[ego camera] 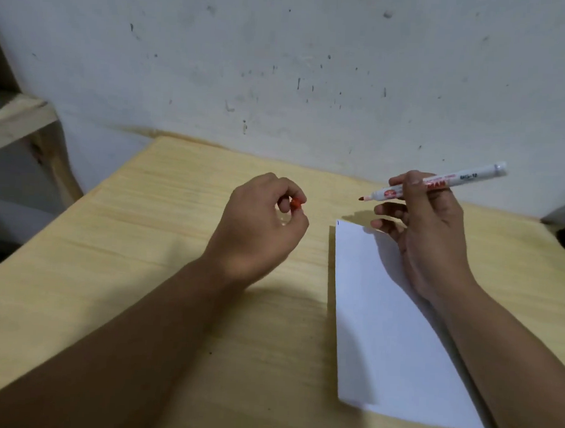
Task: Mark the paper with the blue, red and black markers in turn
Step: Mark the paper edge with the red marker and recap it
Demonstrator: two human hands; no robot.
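While left hand (261, 219) pinches red cap (296, 204), right hand (426, 226) holds uncapped red marker (438, 183) aloft.

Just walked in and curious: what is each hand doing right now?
Left hand: closed, fingers pinching the red cap.
Right hand: closed, holding the uncapped red marker above the paper.

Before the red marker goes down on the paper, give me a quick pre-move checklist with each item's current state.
1. Cap off the red marker, tip bare: ok.
2. Right hand grips the marker barrel: ok.
3. Red cap kept in the left hand, clear of the sheet: ok.
4. Paper lies flat on the table: ok.
5. Tip on the paper: not ok, it is above the far edge.
6. Blue mark already made: cannot tell; only a tiny dark mark at the far left corner.
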